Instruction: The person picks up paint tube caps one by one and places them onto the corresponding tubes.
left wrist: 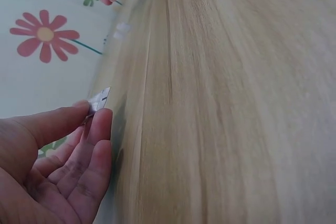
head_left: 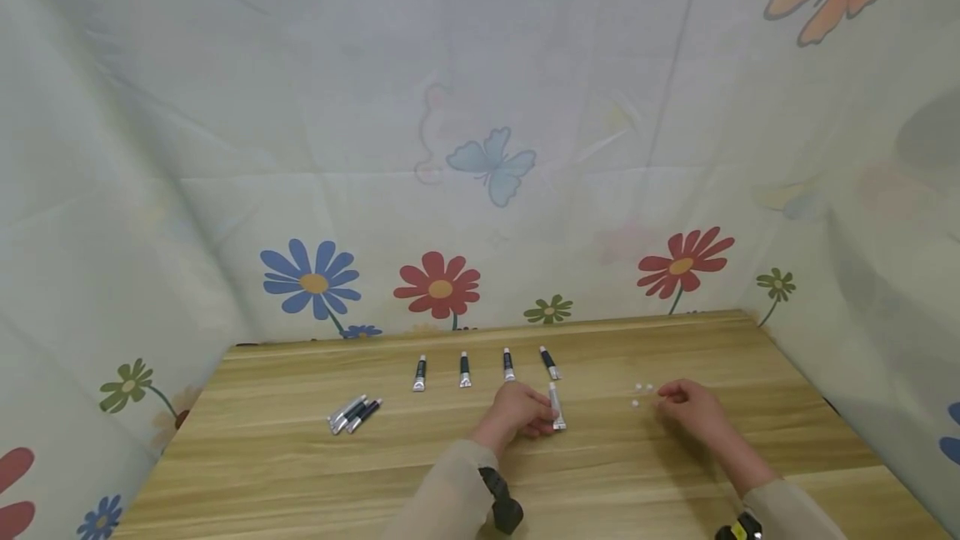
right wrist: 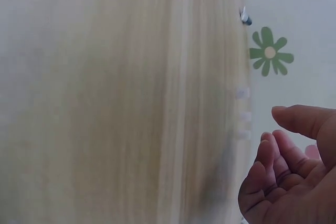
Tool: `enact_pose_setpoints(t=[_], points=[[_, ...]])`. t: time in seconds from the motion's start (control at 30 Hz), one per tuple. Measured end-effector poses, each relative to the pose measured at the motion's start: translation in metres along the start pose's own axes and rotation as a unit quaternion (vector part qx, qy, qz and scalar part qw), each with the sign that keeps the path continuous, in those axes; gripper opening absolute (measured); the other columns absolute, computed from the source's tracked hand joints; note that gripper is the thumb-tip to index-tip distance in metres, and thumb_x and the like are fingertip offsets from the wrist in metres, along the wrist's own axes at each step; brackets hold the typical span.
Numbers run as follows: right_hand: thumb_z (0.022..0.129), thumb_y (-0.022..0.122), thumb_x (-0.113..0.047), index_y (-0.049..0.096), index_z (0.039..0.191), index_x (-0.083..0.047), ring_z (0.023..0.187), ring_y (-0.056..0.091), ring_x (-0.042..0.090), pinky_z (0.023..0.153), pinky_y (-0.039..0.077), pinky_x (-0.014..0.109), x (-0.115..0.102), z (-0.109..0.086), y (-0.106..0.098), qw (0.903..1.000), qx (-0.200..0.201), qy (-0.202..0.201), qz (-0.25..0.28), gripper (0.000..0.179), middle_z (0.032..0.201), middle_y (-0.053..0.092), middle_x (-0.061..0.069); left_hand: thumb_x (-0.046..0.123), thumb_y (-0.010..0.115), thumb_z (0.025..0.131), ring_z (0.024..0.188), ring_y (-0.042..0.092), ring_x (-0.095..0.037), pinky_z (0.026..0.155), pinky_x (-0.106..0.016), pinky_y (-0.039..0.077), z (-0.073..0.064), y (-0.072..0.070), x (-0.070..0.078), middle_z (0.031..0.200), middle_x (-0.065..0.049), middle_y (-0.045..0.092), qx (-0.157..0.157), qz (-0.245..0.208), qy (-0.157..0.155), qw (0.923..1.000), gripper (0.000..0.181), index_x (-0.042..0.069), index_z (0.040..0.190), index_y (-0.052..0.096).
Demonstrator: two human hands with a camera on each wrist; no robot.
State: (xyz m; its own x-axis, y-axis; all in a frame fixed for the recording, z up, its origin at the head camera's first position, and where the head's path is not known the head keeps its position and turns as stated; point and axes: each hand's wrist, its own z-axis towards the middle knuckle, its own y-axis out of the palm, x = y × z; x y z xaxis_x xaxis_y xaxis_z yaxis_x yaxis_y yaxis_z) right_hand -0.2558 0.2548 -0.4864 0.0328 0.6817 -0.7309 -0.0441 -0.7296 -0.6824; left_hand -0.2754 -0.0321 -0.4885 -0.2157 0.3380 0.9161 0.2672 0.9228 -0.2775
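Note:
My left hand (head_left: 517, 408) pinches a small silver paint tube (head_left: 557, 408) between thumb and fingers, low over the table. In the left wrist view the tube's flat crimped end (left wrist: 100, 100) sticks out past the fingertips. My right hand (head_left: 692, 408) hovers beside several small white pieces (head_left: 636, 403), which look like caps, on the table to its left. In the right wrist view its thumb (right wrist: 299, 119) stands apart from the loosely bent fingers, and I see nothing between them. The white pieces (right wrist: 244, 115) there are blurred.
Several dark-labelled paint tubes (head_left: 464, 369) lie spaced in a row toward the table's back. A small bunch of tubes (head_left: 354, 413) lies to the left. The wooden table (head_left: 247, 457) meets a flower-printed cloth (head_left: 360, 190) at its back and sides.

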Motion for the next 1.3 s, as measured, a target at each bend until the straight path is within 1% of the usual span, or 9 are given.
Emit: enact_pose_setpoints(t=[0.1,0.27,0.4,0.6,0.67,0.83,0.9,1.07,1.3], points=[[0.092,0.069,-0.010,0.061,0.110,0.015,0.085,0.063,0.022,0.071,0.049,0.028,0.002,0.005,-0.001,0.9999,-0.004,0.013,0.005,0.032,0.098,0.068,0.026,0.000,0.077,0.087,0.065,0.073,-0.013,0.054,-0.022,0.053,0.001,0.002,0.000,0.088,-0.020,0.079,0.003,-0.004,-0.002,1.0000,0.011,-0.005,0.097,0.076],[0.092,0.068,-0.010,0.060,0.113,0.016,0.086,0.062,0.024,0.069,0.048,0.027,0.006,0.014,0.000,0.9992,-0.009,0.036,0.012,0.035,0.098,0.066,0.025,-0.001,0.076,0.087,0.062,0.071,-0.010,0.053,-0.020,0.052,0.002,0.005,0.002,0.087,-0.021,0.079,0.004,-0.003,-0.007,1.0000,0.009,-0.005,0.095,0.075],[0.091,0.067,-0.008,0.059,0.114,0.017,0.086,0.062,0.025,0.069,0.048,0.026,0.010,0.020,0.000,0.9989,-0.016,0.043,0.012,0.035,0.098,0.066,0.024,-0.003,0.076,0.086,0.062,0.072,-0.012,0.051,-0.019,0.051,0.001,0.005,0.006,0.088,-0.023,0.078,0.005,-0.003,-0.014,0.9999,0.008,-0.006,0.093,0.075],[0.089,0.067,-0.007,0.060,0.114,0.018,0.083,0.062,0.023,0.069,0.048,0.027,0.012,0.025,-0.001,0.9993,-0.021,0.030,0.004,0.036,0.096,0.067,0.024,-0.006,0.077,0.083,0.071,0.079,-0.023,0.055,-0.023,0.057,0.000,0.007,0.012,0.088,-0.025,0.078,0.014,-0.001,-0.027,0.9995,0.007,-0.008,0.089,0.073],[0.088,0.068,-0.007,0.061,0.113,0.018,0.082,0.062,0.022,0.069,0.048,0.027,0.012,0.026,-0.001,0.9995,-0.023,0.021,-0.001,0.036,0.095,0.067,0.025,-0.006,0.076,0.083,0.072,0.079,-0.024,0.055,-0.023,0.058,0.000,0.008,0.014,0.087,-0.026,0.077,0.016,0.001,-0.032,0.9994,0.005,-0.008,0.086,0.073],[0.087,0.068,-0.007,0.062,0.113,0.017,0.084,0.062,0.023,0.069,0.048,0.027,0.011,0.029,-0.002,0.9992,-0.029,0.025,-0.013,0.036,0.095,0.067,0.024,-0.007,0.076,0.081,0.074,0.079,-0.026,0.056,-0.023,0.058,-0.003,0.009,0.019,0.087,-0.027,0.076,0.018,0.010,-0.039,0.9990,0.004,-0.009,0.081,0.073],[0.088,0.068,-0.007,0.062,0.115,0.016,0.086,0.062,0.024,0.071,0.048,0.029,0.008,0.030,-0.002,0.9988,-0.032,0.032,-0.020,0.036,0.098,0.067,0.024,-0.008,0.076,0.081,0.074,0.079,-0.026,0.057,-0.023,0.059,-0.003,0.009,0.022,0.088,-0.028,0.076,0.019,0.010,-0.043,0.9989,0.005,-0.010,0.081,0.072],[0.090,0.068,-0.009,0.062,0.115,0.015,0.089,0.062,0.028,0.077,0.052,0.038,0.003,0.032,-0.002,0.9976,-0.038,0.039,-0.043,0.035,0.102,0.066,0.027,-0.008,0.077,0.081,0.074,0.080,-0.026,0.060,-0.025,0.061,-0.002,0.010,0.024,0.088,-0.026,0.077,0.026,0.007,-0.054,0.9982,0.006,-0.008,0.081,0.070],[0.092,0.066,-0.008,0.064,0.114,0.013,0.090,0.062,0.028,0.079,0.052,0.039,0.002,0.036,0.002,0.9967,-0.041,0.057,-0.042,0.030,0.105,0.067,0.027,-0.007,0.078,0.082,0.065,0.077,-0.020,0.059,-0.025,0.060,-0.003,0.011,0.020,0.084,-0.024,0.077,0.033,0.000,-0.055,0.9979,0.008,-0.007,0.079,0.070]])
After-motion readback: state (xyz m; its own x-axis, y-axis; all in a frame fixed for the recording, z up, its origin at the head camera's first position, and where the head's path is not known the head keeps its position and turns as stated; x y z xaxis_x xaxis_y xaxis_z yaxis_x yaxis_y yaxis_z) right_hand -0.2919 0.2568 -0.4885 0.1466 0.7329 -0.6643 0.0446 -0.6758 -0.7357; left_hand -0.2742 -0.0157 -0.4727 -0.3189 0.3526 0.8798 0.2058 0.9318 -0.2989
